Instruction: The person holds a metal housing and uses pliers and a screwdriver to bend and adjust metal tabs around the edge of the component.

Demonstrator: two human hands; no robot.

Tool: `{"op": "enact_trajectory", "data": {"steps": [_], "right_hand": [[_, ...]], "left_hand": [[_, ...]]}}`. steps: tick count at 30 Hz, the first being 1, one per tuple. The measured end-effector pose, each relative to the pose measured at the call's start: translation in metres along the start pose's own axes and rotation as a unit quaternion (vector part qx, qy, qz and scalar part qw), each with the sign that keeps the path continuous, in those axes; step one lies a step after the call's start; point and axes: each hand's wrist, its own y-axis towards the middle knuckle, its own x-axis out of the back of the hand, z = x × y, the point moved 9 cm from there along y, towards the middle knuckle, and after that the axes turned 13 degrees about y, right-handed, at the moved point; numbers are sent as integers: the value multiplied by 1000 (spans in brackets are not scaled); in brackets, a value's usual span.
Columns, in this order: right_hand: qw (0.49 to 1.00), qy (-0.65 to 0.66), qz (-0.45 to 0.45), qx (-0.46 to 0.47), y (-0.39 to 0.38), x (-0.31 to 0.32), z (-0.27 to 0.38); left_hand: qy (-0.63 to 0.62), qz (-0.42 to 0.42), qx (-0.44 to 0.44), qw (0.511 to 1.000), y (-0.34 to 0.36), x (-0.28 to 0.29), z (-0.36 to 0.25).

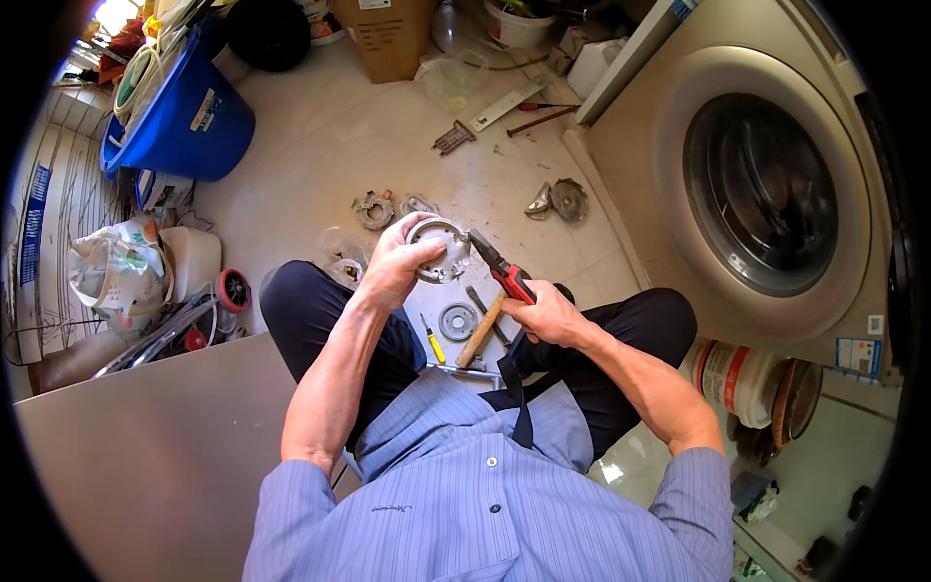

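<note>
2 closed hands (390, 267), left on metal disc (444, 233), right on red-handled pliers (511, 279); pale coil (134, 75) in blue bucket (189, 145).

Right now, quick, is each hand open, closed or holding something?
Left hand: closed, holding a round metal part.
Right hand: closed around red-handled pliers.

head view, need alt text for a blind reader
A person's left hand holds a round metal part while the right hand holds red-handled pliers at its edge. Below lie a hammer, a yellow-handled screwdriver and a grey disc; a front-loading washing machine stands at right.
</note>
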Motion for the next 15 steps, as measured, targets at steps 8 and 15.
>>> {"op": "enact_trajectory", "data": {"steps": [8,15], "right_hand": [[927,300,183,-129,-26,-46,-20],[962,249,97,-53,-13,-11,-8]], "left_hand": [[-230,89,5,969,4,-30,9],[-220,-26,44,974,0,-11,16]]}}
